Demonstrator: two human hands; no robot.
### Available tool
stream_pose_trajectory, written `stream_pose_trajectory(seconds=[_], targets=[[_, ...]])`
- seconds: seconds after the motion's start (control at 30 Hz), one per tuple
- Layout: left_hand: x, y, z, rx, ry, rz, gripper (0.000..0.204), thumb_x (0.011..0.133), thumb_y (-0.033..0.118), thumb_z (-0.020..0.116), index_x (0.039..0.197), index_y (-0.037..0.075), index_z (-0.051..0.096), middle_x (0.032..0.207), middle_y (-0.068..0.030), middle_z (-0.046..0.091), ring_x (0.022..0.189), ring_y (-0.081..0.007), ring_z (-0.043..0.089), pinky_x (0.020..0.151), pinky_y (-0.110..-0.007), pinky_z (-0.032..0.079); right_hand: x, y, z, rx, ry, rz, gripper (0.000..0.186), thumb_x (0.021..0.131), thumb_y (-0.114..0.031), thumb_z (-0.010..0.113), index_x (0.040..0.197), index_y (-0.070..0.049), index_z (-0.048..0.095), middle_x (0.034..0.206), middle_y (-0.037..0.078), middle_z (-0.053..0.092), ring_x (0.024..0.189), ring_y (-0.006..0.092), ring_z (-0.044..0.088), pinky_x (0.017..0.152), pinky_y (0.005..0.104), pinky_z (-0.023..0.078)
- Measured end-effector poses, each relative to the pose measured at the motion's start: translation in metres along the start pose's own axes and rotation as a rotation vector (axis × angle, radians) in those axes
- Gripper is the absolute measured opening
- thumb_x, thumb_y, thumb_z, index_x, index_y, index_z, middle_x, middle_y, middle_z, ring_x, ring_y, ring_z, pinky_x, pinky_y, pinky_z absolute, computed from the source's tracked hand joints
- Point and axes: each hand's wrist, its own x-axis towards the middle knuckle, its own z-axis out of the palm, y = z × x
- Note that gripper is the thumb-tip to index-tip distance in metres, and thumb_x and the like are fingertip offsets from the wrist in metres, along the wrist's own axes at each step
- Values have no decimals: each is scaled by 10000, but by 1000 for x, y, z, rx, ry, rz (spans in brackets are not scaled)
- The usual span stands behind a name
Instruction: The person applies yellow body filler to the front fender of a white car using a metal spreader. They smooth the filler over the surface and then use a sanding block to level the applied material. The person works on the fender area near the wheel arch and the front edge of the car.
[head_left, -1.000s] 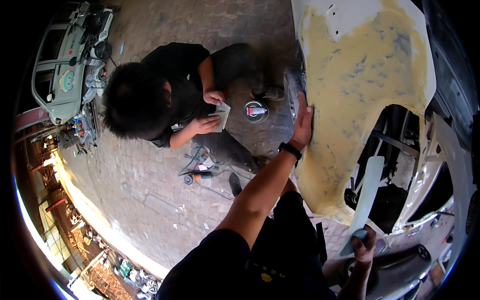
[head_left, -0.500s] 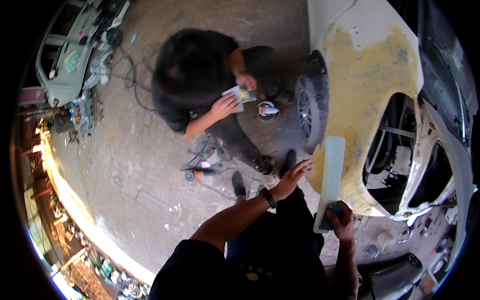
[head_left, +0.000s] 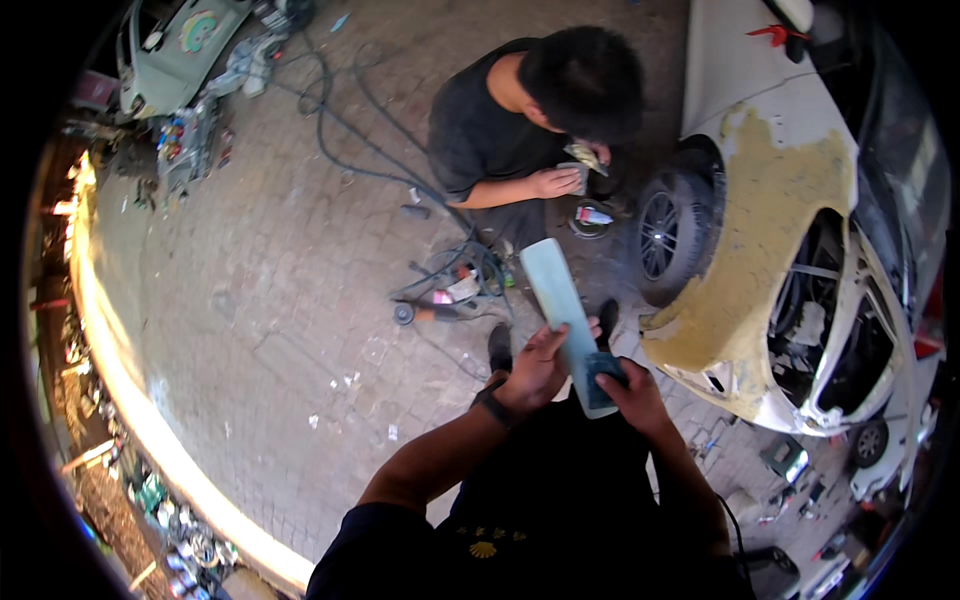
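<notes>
A long, pale blue-green sanding board (head_left: 552, 285) is in front of my body, slanting up to the left. Its dark block-shaped grip (head_left: 606, 370) sits near the lower end. My right hand (head_left: 638, 398) is closed round that grip. At the board's middle, my left hand (head_left: 540, 368) pinches the edge, thumb on the face and fingertips showing beyond the far edge. To the right stands a white car body panel (head_left: 755, 240) coated with yellowish filler, apart from the board and both hands.
A co-worker (head_left: 510, 130) crouches ahead by the car wheel (head_left: 665, 235), holding small flat pieces. Near them is a round container (head_left: 590, 218) with a tube on it. Cables (head_left: 400, 170) and an orange-bodied power tool (head_left: 430, 313) lie on the paved floor.
The sanding board has moved left, away from the panel, and tilted left. My left hand, free and spread before, now grips it. The co-worker appears farther right and more upright.
</notes>
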Motion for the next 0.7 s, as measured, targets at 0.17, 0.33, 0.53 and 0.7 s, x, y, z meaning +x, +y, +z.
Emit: stream_pose_trajectory(seconds=[0.17, 0.33, 0.53, 0.7], targets=[[-29, 25, 10, 61, -59, 9, 403, 1123, 151, 530, 1469, -54, 497, 1544, -246, 559, 1466, -372, 516, 1268, -500, 364, -11, -32, 26, 37, 93, 26, 366, 989, -342, 768, 1211, -54, 725, 974, 157, 772, 876, 221, 754, 788, 368, 574], [-33, 22, 46, 210, -138, 22, 351, 1116, 129, 566, 1413, -58, 585, 1367, -184, 687, 1298, -281, 646, 1173, -431, 465, -23, -30, 21, 341, 145, -23, 320, 1023, -290, 741, 1211, -32, 715, 1005, 134, 763, 928, 149, 702, 844, 349, 560], [-22, 1, 64, 765, -51, 237, 160, 1039, 135, 727, 1010, -17, 768, 899, -30, 747, 795, -85, 650, 757, -256, 499, -53, -18, -29, 276, 229, -208, 302, 1027, -253, 723, 1215, -17, 707, 1020, 155, 738, 924, 220, 696, 855, 378, 553], [1, -8, 105, 860, -83, 241, 217, 1029, 186, 754, 900, 12, 757, 794, -21, 709, 722, -95, 620, 705, -269, 477, -98, 32, -77, 222, 205, -309, 303, 1056, -276, 706, 1213, -17, 693, 994, 95, 735, 904, 163, 675, 828, 346, 548]])
